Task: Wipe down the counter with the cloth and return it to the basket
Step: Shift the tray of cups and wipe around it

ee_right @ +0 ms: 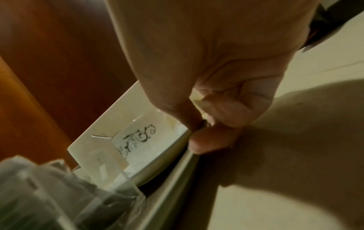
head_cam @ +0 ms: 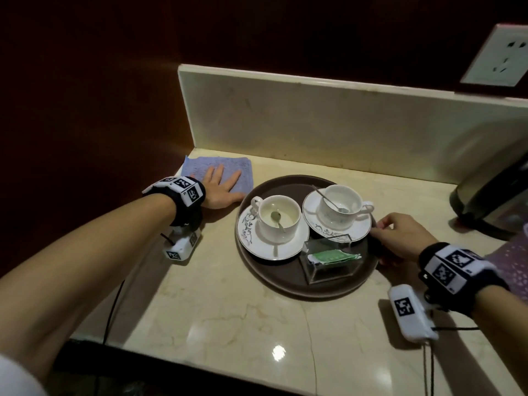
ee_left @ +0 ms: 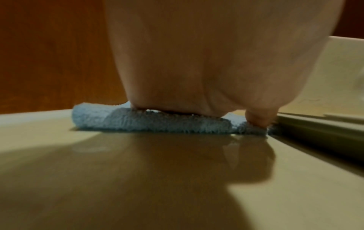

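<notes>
A light blue cloth (head_cam: pixel 200 166) lies flat in the far left corner of the beige marble counter (head_cam: pixel 228 315). My left hand (head_cam: pixel 221 185) presses down on it with straight, spread fingers. In the left wrist view the palm (ee_left: pixel 197 70) sits on the folded cloth (ee_left: pixel 149 121), thumb tip at its right end. My right hand (head_cam: pixel 400 238) grips the right rim of the round brown tray (head_cam: pixel 285 284); in the right wrist view its thumb and fingers (ee_right: pixel 212 140) pinch the tray's edge. No basket is in view.
The tray carries two white cups (head_cam: pixel 278 218) on patterned saucers with spoons, and a clear box (head_cam: pixel 328 261) with a green packet. A dark kettle (head_cam: pixel 491 201) stands at the right. A backsplash (head_cam: pixel 314 121) and dark wooden wall close the back and left.
</notes>
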Demonstrator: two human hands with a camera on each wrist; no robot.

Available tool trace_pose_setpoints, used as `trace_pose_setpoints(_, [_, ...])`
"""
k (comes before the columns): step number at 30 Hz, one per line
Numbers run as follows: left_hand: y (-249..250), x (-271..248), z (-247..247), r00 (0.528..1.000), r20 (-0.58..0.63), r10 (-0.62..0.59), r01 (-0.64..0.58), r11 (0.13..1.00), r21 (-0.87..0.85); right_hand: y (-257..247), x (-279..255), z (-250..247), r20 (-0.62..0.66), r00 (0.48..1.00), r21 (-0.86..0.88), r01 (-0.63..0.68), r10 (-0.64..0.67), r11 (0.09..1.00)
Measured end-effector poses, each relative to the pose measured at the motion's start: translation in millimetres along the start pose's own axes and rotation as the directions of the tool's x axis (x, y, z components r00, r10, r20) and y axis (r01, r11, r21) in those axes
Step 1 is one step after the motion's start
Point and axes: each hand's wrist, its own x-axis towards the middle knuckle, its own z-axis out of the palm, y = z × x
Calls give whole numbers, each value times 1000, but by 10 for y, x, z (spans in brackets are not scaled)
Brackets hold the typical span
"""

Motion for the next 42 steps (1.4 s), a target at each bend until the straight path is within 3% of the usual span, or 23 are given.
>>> trace_pose_setpoints(20, [-41,290,-158,999,-26,21,-21,1000,1,43,86,94,-59,998,11,-11,12,1000])
trace_pose_setpoints(26, [-22,168,-107,999,-10,31,-30,999,14,28,80,114,-72,997,-64,0,-4,998])
trace_pose_setpoints(32, [-82,-20,63,997,9,71,-71,989,132,7,2,103,-84,996,-88,2,-9,996])
trace_pose_setpoints(42, [-164,-459,328,998,-28,64,-62,996,62,-146,-202,39,-214,973,-222,41,-89,974])
